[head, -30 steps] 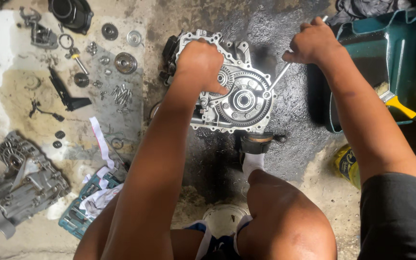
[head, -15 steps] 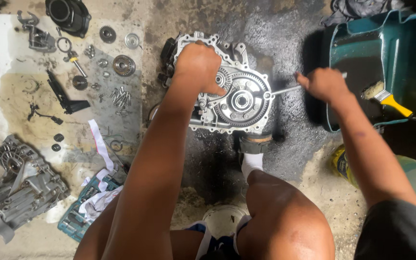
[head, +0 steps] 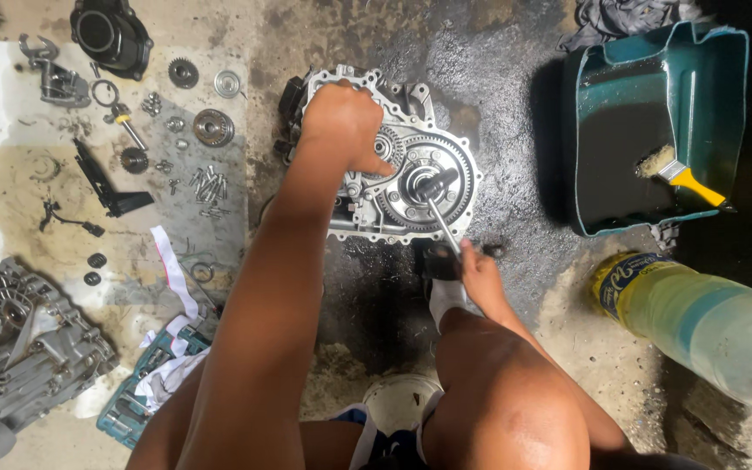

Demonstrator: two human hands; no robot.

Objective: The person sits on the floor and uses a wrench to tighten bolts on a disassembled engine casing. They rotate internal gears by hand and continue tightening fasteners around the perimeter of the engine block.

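A grey metal engine case (head: 398,104) with a large toothed gear (head: 467,183) lies on the oily floor in front of me. My left hand (head: 341,122) rests on the case's upper left part, fingers curled against it. My right hand (head: 478,271) grips the handle of a socket wrench (head: 442,218), whose head sits on the hub at the middle of the gear. My knee (head: 502,392) is just below the right hand.
A teal tub (head: 724,96) of dark liquid with a yellow-handled brush (head: 685,178) sits right. A plastic bottle (head: 707,322) lies lower right. Gears, bolts and small parts (head: 206,183) are spread on the left; another engine casing (head: 28,357) lower left; a socket set case (head: 145,383).
My right hand came down from the upper right near the tub to below the case, swinging the wrench handle round. The left hand stayed on the case.
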